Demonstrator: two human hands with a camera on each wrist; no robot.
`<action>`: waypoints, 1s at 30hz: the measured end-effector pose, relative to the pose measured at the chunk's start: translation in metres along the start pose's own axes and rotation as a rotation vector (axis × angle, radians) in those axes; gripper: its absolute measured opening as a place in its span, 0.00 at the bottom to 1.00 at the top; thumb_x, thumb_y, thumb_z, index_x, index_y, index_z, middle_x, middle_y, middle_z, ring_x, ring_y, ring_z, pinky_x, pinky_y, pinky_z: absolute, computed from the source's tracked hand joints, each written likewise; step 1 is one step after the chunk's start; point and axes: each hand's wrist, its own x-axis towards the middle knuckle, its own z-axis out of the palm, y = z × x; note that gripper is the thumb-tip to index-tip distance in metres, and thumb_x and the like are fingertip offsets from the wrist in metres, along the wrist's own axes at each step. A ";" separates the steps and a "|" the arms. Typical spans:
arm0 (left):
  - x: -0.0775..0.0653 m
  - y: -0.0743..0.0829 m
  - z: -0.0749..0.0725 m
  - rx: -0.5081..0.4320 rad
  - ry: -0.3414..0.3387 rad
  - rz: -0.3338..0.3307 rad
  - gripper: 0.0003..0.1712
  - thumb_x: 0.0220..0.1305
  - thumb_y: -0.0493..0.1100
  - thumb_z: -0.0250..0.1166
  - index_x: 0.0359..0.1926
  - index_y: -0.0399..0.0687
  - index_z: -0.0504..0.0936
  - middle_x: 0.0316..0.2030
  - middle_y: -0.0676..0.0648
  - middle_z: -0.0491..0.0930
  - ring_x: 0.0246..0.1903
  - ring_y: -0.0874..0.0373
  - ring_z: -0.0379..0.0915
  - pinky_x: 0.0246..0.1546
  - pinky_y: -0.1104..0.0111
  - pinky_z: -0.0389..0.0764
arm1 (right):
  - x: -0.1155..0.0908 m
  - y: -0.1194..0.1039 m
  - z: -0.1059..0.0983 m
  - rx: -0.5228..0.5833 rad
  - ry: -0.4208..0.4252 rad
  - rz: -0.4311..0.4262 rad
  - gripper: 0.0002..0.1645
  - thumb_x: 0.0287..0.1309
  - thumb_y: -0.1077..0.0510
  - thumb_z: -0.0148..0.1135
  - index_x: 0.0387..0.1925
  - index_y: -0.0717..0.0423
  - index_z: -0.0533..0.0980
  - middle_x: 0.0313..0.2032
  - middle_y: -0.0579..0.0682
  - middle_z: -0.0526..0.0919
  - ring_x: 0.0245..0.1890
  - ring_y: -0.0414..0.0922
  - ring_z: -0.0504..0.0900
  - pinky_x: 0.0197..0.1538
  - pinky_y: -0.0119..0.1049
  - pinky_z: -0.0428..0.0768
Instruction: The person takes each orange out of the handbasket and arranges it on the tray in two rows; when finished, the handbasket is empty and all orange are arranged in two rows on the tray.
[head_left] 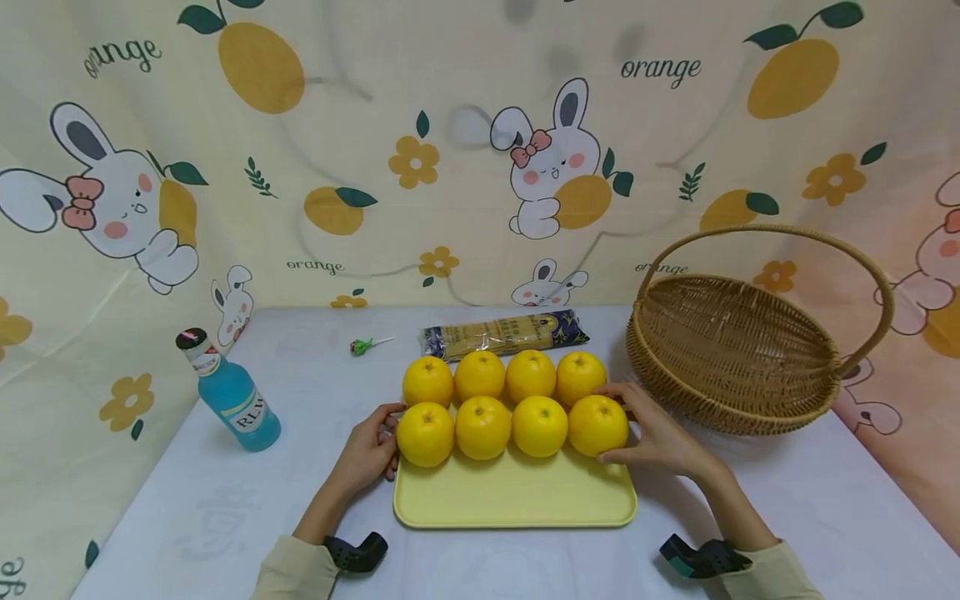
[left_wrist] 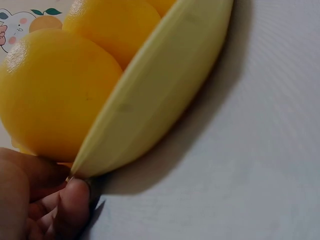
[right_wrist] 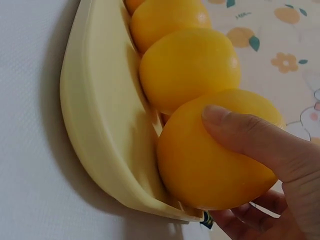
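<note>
Several oranges (head_left: 482,427) sit in two rows on a pale yellow tray (head_left: 514,493). At the tray's left side, my left hand (head_left: 375,446) holds the rim; in the left wrist view its fingertips (left_wrist: 76,195) pinch the tray's edge beside an orange (left_wrist: 57,95). My right hand (head_left: 660,429) grips the rightmost orange of the front row (head_left: 597,425). In the right wrist view the thumb (right_wrist: 245,131) lies over that orange (right_wrist: 215,155), with the other fingers curled behind it, partly hidden. The orange is within the tray's right end.
A wicker basket (head_left: 738,350) with a tall handle stands at the right rear. Behind the tray lies a long plastic packet (head_left: 502,333), with a green-wrapped lollipop (head_left: 362,345) to its left. A blue bottle (head_left: 238,404) stands on the left. A printed cloth (head_left: 450,208) hangs behind the table.
</note>
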 end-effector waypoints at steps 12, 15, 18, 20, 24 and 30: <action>0.000 -0.002 0.000 0.011 0.022 -0.017 0.22 0.63 0.31 0.52 0.58 0.47 0.69 0.33 0.44 0.73 0.12 0.54 0.69 0.12 0.66 0.77 | 0.001 -0.003 0.003 -0.030 -0.006 0.000 0.52 0.32 0.44 0.78 0.60 0.52 0.63 0.56 0.49 0.68 0.54 0.46 0.68 0.55 0.53 0.73; 0.000 -0.001 0.001 0.013 0.019 -0.019 0.23 0.63 0.31 0.52 0.59 0.47 0.69 0.33 0.44 0.73 0.12 0.54 0.69 0.12 0.66 0.77 | 0.001 -0.002 0.003 -0.021 -0.016 0.006 0.52 0.33 0.45 0.78 0.60 0.53 0.62 0.57 0.49 0.67 0.56 0.48 0.67 0.57 0.54 0.70; 0.000 -0.001 0.001 0.011 0.014 -0.023 0.23 0.63 0.31 0.51 0.59 0.47 0.69 0.34 0.44 0.73 0.12 0.54 0.69 0.12 0.66 0.77 | 0.001 -0.002 0.002 -0.025 -0.024 0.011 0.52 0.33 0.45 0.78 0.60 0.53 0.62 0.58 0.48 0.67 0.57 0.47 0.66 0.58 0.54 0.70; 0.000 0.000 0.001 0.006 0.012 -0.025 0.24 0.62 0.31 0.51 0.59 0.47 0.69 0.34 0.44 0.73 0.12 0.54 0.69 0.12 0.66 0.77 | 0.000 -0.003 0.002 -0.031 -0.028 0.009 0.53 0.33 0.46 0.78 0.61 0.53 0.61 0.58 0.48 0.67 0.56 0.46 0.67 0.57 0.53 0.71; 0.000 0.000 0.001 0.002 0.009 -0.017 0.24 0.62 0.30 0.51 0.59 0.47 0.69 0.35 0.44 0.73 0.12 0.54 0.69 0.12 0.66 0.77 | 0.000 -0.004 0.001 -0.034 -0.033 0.006 0.53 0.33 0.46 0.78 0.61 0.53 0.61 0.58 0.48 0.67 0.56 0.46 0.67 0.57 0.52 0.71; 0.000 -0.002 0.000 0.004 0.008 -0.014 0.23 0.63 0.30 0.51 0.59 0.46 0.68 0.34 0.44 0.73 0.12 0.54 0.69 0.12 0.66 0.77 | 0.000 -0.004 0.000 -0.023 -0.035 0.004 0.53 0.33 0.46 0.78 0.61 0.52 0.61 0.58 0.48 0.66 0.54 0.44 0.67 0.53 0.51 0.74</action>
